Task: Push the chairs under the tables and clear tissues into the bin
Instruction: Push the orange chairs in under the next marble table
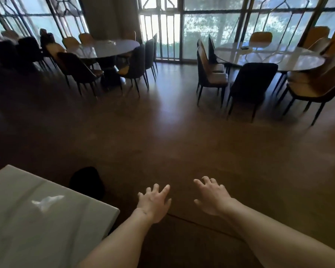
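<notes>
Two hands, left hand (154, 203) and right hand (211, 198), hang spread and empty over the floor. One tissue (46, 202) lies on the near table (97, 215): light, soft, crushable; pinch at its middle.

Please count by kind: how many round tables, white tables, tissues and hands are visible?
Round tables: 2, left round table and right round table
White table: 1
Tissue: 1
Hands: 2, left hand and right hand
Total: 6
</notes>
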